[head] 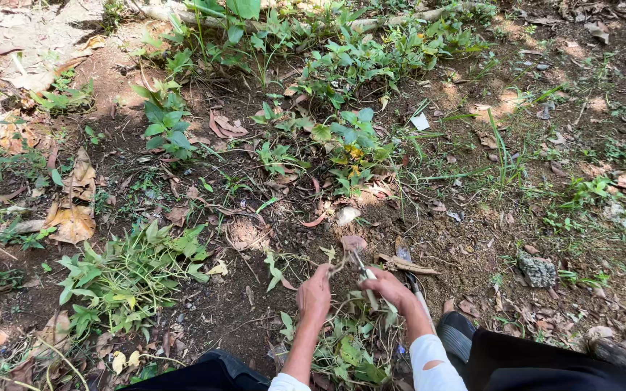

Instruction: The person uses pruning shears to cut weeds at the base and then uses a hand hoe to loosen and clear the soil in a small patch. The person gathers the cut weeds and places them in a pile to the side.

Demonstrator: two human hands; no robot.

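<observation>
Green weed stems (pixel 338 269) are pinched in the left hand (pixel 314 293), its grip clamped on them near the root, probably so that they stand tight above the brown soil (pixel 465 253) in the near middle of the scene. Just to the right, the right hand (pixel 389 286) has its grip closed around the pale handle of a small metal tool (pixel 362 269), whose tip points at the same stems, seemingly to work at their base. A loose heap of pulled weeds (pixel 349 351) lies nearer, between the person's knees.
</observation>
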